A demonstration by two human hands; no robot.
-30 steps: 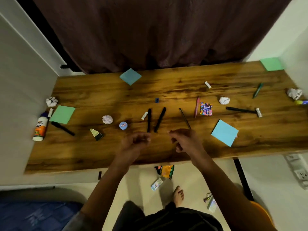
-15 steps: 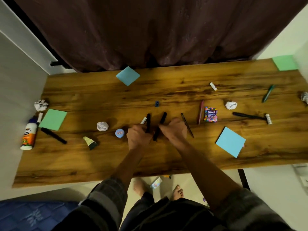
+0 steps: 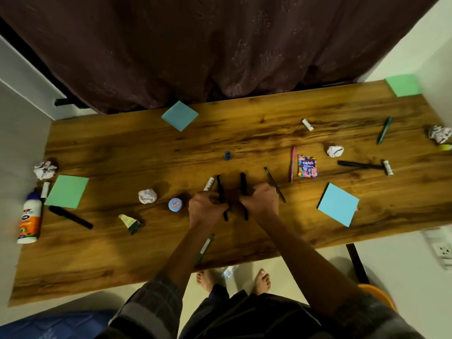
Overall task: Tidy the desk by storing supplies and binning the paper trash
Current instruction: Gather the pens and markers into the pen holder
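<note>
Down at the near edge of the wooden surface (image 3: 73,265), a dark green pen (image 3: 205,248) lies partly under the left forearm. Just past it, both hands work at the middle. Left hand (image 3: 206,209) has its grip closed around a black marker (image 3: 221,189); right hand (image 3: 260,200) is closed around a second black marker (image 3: 243,183). Both markers stand roughly parallel, tips pointing away from the person, lower ends sticking out below the fists. A small white stick (image 3: 208,184) lies just left of the left marker, and a thin black pen (image 3: 275,184) lies slanted just right of the right hand.

Left of the hands: round blue tin (image 3: 175,204), crumpled paper ball (image 3: 147,196), a small yellowish tube w/ dark cap (image 3: 130,222), another black marker (image 3: 71,217), a green sticky pad (image 3: 66,191), and a glue bottle (image 3: 28,220) at the far left edge, w/ a second paper ball (image 3: 45,169) behind it.

Right side: blue sticky pad (image 3: 338,204), candy packet (image 3: 307,165) beside a pink pen (image 3: 292,163), a black pen (image 3: 358,164) touching a white stick (image 3: 388,167), paper ball (image 3: 335,151).

Mid surface, a small blue sharpener (image 3: 227,155). Further back: white stick (image 3: 307,124), green pen (image 3: 384,130), paper ball (image 3: 439,134) at the right edge, another blue pad (image 3: 180,115) by the curtain (image 3: 220,45), and a green pad (image 3: 403,85) in the far right corner.
</note>
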